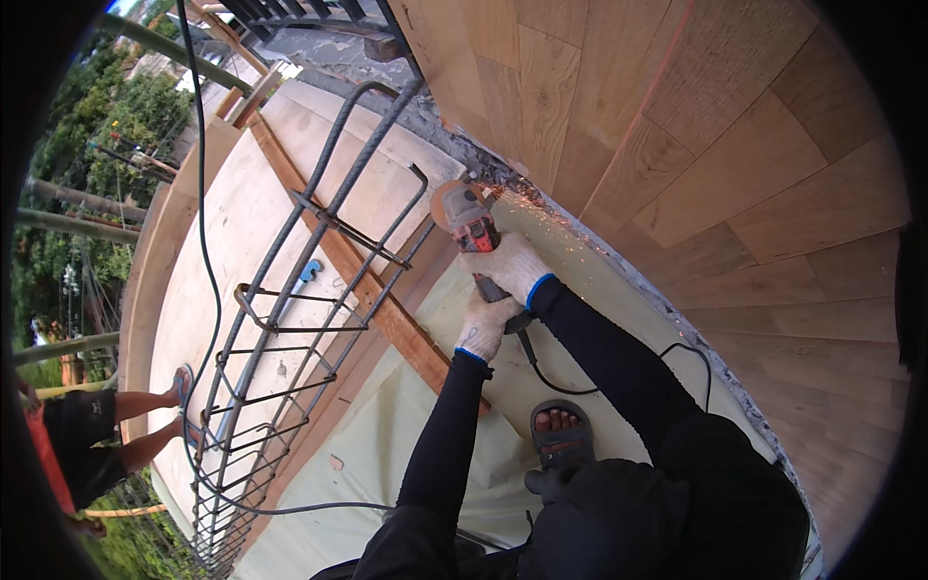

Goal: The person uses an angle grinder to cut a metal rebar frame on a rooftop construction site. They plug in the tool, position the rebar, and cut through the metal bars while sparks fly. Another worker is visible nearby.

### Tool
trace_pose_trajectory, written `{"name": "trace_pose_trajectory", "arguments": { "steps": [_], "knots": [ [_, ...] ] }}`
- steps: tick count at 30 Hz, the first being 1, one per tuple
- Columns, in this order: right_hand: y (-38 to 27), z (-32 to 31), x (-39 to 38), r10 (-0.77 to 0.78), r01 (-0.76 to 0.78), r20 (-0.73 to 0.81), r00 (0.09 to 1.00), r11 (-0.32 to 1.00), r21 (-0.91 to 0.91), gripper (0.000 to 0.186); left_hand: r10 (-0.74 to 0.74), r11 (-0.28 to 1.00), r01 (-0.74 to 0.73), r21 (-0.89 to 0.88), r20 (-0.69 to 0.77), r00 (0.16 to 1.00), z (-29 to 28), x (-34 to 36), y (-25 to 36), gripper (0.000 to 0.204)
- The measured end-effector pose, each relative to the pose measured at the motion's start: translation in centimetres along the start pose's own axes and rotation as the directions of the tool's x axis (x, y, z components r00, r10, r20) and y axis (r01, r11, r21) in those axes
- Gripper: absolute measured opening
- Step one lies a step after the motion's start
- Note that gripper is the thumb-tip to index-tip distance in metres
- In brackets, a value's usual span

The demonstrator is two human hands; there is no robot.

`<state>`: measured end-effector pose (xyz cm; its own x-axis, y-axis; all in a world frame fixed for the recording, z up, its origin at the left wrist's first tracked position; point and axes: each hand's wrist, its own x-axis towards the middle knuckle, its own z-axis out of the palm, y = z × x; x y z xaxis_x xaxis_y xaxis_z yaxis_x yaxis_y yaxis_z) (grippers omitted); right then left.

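An angle grinder [476, 230] with a red and grey head is held in both my hands. My right hand [515, 265], in a white knit glove with a blue cuff, is closed round its body just behind the head. Closer to me, my left hand [484, 325], gloved the same way, grips the rear of the grinder. The brownish disc [446, 203] is beside the rough concrete edge [495, 176]. Orange sparks [546, 215] spray right along that edge. From the grinder's rear end a black cord [556, 390] loops off to the right.
A steel rebar cage [331, 215] runs along the left, crossing over a wooden plank [391, 311]. A blue-ended tool [310, 271] lies behind its bars. Another person's legs [145, 451] stand at far left, near a long black cable [200, 174]. Wood-look tiles [715, 164] cover the right.
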<state>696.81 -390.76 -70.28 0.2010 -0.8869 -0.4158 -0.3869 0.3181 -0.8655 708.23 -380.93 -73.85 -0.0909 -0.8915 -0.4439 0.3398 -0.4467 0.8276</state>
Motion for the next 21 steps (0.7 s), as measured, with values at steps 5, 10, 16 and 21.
{"name": "trace_pose_trajectory", "arguments": {
  "steps": [5,10,16,21],
  "knots": [
    [0.4,0.1,0.1,-0.008,0.008,-0.001,1.000,1.000,0.020,0.060,-0.012,1.000,0.012,0.020,-0.004,1.000,0.2,0.0,0.1,0.058],
    [0.1,-0.1,0.0,0.012,-0.012,-0.004,1.000,0.999,-0.031,0.055,0.003,0.995,-0.005,0.096,0.023,1.000,-0.1,0.2,-0.1,0.064],
    [-0.4,-0.1,-0.2,0.008,-0.008,-0.001,1.000,1.000,-0.028,0.051,0.014,0.997,-0.016,0.070,0.032,0.999,-0.3,0.1,0.0,0.058],
    [-1.9,0.1,-0.3,0.024,-0.022,0.018,1.000,0.997,-0.076,0.051,0.005,0.999,-0.006,0.046,0.018,1.000,-1.3,0.4,0.0,0.054]
  ]
}}
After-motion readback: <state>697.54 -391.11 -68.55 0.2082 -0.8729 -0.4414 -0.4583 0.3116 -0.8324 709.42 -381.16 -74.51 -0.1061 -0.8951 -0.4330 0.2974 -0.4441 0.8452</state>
